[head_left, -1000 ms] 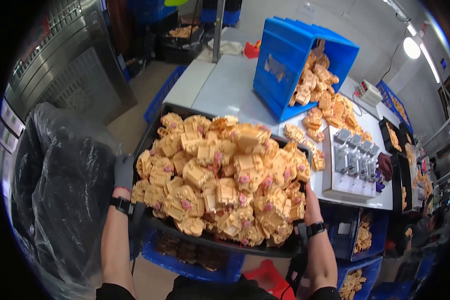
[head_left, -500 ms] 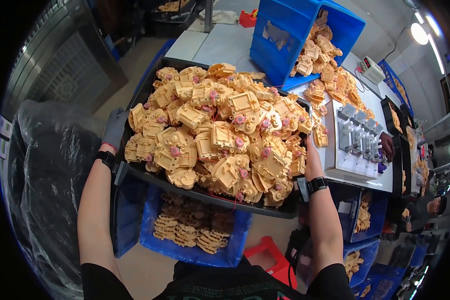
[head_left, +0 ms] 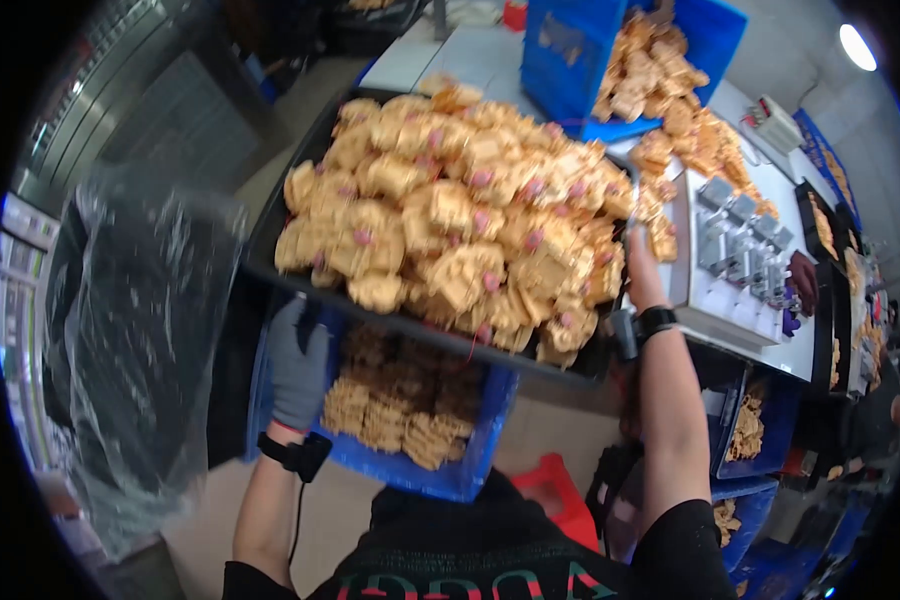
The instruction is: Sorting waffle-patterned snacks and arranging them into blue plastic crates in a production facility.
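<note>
Many beige plastic parts (head_left: 470, 215), with small pink spots on them, lie in a high heap in 1 black tray (head_left: 592, 350). This tray is in front of the person, slightly tilted in the view, at the near side of the pale tabletop (head_left: 470, 55). The bare right hand (head_left: 645, 265) has its grip clamped on the right edge of the tray, with the thumb along the edge and the other fingers hidden. The left hand (head_left: 298, 370), in a grey glove, is at the front edge, near the left corner, with the fingertips upward; I cannot tell if its grip is closed on the tray. Each wrist wears 1 black band (head_left: 295, 455).

Below the tray stands 1 blue crate (head_left: 490, 440), where similar pieces (head_left: 410, 420) are stacked in rows. On the tabletop, 1 blue bin (head_left: 570, 60) lies tipped, and beige parts spill from its mouth. Just beside them is 1 white box with metal clamps (head_left: 740, 250). A red stool (head_left: 560, 500) is on the floor, and clear plastic sheet (head_left: 140, 340) hangs at the left.
</note>
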`<move>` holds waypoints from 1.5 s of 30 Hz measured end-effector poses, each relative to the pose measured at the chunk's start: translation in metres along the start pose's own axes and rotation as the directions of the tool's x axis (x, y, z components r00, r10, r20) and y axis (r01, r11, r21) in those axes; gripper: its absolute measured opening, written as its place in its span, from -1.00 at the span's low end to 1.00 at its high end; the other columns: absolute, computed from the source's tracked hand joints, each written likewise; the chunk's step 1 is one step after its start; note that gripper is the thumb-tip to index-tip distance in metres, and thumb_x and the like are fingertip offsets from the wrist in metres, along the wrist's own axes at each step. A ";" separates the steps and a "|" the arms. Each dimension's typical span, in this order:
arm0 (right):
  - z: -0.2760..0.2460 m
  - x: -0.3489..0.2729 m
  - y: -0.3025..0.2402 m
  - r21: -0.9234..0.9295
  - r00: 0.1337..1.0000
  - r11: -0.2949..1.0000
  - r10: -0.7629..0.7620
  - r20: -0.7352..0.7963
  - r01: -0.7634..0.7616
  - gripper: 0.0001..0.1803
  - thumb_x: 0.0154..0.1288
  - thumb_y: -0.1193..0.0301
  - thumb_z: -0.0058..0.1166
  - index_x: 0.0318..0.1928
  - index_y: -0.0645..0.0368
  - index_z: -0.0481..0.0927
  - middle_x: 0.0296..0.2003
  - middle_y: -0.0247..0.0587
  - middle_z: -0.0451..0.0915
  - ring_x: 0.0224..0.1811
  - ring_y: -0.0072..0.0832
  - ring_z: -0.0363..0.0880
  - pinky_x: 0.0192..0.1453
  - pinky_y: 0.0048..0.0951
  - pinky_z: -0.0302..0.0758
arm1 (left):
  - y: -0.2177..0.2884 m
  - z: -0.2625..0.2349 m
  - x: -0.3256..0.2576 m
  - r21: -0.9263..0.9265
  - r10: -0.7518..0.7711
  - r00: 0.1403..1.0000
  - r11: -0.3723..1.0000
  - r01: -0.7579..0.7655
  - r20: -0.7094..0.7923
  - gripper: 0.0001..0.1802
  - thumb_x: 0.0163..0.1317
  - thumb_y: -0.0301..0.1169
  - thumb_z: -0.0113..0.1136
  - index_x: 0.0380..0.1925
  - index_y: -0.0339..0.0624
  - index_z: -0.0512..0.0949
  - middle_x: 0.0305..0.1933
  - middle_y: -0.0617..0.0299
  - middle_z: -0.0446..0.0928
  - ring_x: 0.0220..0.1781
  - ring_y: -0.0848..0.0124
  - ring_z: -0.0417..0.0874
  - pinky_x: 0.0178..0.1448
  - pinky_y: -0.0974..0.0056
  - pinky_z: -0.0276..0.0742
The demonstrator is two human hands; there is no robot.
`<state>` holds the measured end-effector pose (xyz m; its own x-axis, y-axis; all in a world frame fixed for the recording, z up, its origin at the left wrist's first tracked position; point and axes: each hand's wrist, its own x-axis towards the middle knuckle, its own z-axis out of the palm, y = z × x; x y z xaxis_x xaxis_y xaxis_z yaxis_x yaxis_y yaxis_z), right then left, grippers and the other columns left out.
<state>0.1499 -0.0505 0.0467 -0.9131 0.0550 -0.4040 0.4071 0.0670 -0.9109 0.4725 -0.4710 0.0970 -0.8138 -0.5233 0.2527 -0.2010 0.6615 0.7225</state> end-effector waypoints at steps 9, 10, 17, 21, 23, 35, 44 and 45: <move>0.024 -0.127 -0.020 -0.371 0.787 0.704 -0.597 0.153 0.606 -0.70 0.35 0.35 0.13 -0.02 0.25 0.46 -0.18 -0.30 0.51 -0.18 -0.58 0.44 -0.04 -0.55 0.41 | 0.020 0.014 -0.167 0.058 -0.291 0.950 0.957 0.286 0.111 -0.45 0.16 -0.44 0.23 0.19 -0.23 0.39 0.15 0.00 0.46 0.23 0.10 0.41 0.32 0.10 0.29; 0.038 -0.143 -0.024 -0.413 0.791 0.684 -0.584 0.184 0.601 -0.65 0.33 0.34 0.15 0.02 0.25 0.45 -0.15 -0.26 0.51 -0.17 -0.55 0.44 -0.02 -0.53 0.41 | 0.025 0.023 -0.156 0.075 -0.226 0.971 0.973 0.220 0.083 -0.43 0.15 -0.42 0.24 0.19 -0.23 0.39 0.15 0.01 0.46 0.22 0.11 0.41 0.31 0.09 0.30; 0.100 -0.147 -0.027 -0.627 0.646 0.349 -0.686 0.336 0.697 -0.44 0.12 0.21 0.32 0.03 0.30 0.47 -0.14 0.00 0.52 -0.07 -0.18 0.47 0.06 -0.25 0.42 | 0.102 0.081 0.002 0.083 0.052 0.998 0.995 -0.053 0.018 -0.34 0.11 -0.24 0.30 0.20 -0.23 0.36 0.14 -0.07 0.45 0.20 0.06 0.42 0.29 0.07 0.33; 0.107 -0.153 -0.032 -0.640 0.627 0.337 -0.720 0.297 0.690 -0.53 0.08 0.26 0.31 -0.07 0.24 0.49 -0.22 -0.06 0.51 -0.10 -0.15 0.47 0.03 -0.17 0.39 | 0.113 0.111 0.034 0.102 -0.202 0.970 0.977 0.190 0.134 -0.34 0.06 -0.16 0.31 0.14 -0.22 0.39 0.11 -0.08 0.45 0.18 0.05 0.44 0.24 0.09 0.39; 0.107 -0.157 -0.037 -0.602 0.738 0.494 -0.623 0.259 0.628 -0.58 0.10 0.30 0.30 -0.11 0.23 0.47 -0.30 -0.11 0.52 -0.21 -0.26 0.49 -0.05 -0.25 0.43 | 0.113 0.116 0.034 0.028 -0.121 0.983 0.993 0.118 0.138 -0.37 0.05 -0.19 0.31 0.12 -0.18 0.40 0.08 -0.05 0.45 0.16 0.05 0.45 0.22 0.10 0.40; 0.073 -0.215 -0.030 0.442 0.915 0.896 -0.145 0.376 -0.040 -0.61 0.39 0.38 0.04 0.16 0.19 0.33 -0.06 -0.30 0.54 -0.12 -0.61 0.53 -0.09 -0.57 0.47 | 0.132 0.100 0.005 -0.709 -0.159 0.962 0.651 0.270 0.220 -0.58 0.17 -0.57 0.17 0.03 -0.41 0.34 -0.11 0.09 0.53 -0.43 0.45 0.64 -0.48 0.41 0.55; 0.057 -0.283 0.016 0.342 0.751 0.850 0.092 0.654 -0.401 -0.52 0.40 0.34 0.00 0.26 0.19 0.30 0.17 -0.22 0.48 0.20 -0.47 0.47 0.25 -0.38 0.42 | 0.118 0.045 -0.118 -0.710 -0.342 0.825 0.422 0.563 0.450 -0.50 0.23 -0.47 0.16 0.16 -0.33 0.31 0.05 0.19 0.47 0.06 0.49 0.49 0.13 0.38 0.45; 0.061 -0.289 0.022 0.321 0.718 0.831 0.128 0.685 -0.455 -0.52 0.40 0.33 0.01 0.26 0.19 0.30 0.17 -0.21 0.47 0.21 -0.46 0.47 0.26 -0.37 0.41 | 0.117 0.043 -0.129 -0.709 -0.359 0.821 0.419 0.567 0.445 -0.50 0.23 -0.47 0.16 0.16 -0.33 0.31 0.05 0.19 0.47 0.06 0.49 0.49 0.13 0.38 0.45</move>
<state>0.4210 -0.1253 0.1387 -0.6188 -0.6340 -0.4638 0.7460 -0.2893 -0.5998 0.5304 -0.3027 0.1211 -0.8383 -0.4280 -0.3379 -0.1595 -0.4001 0.9025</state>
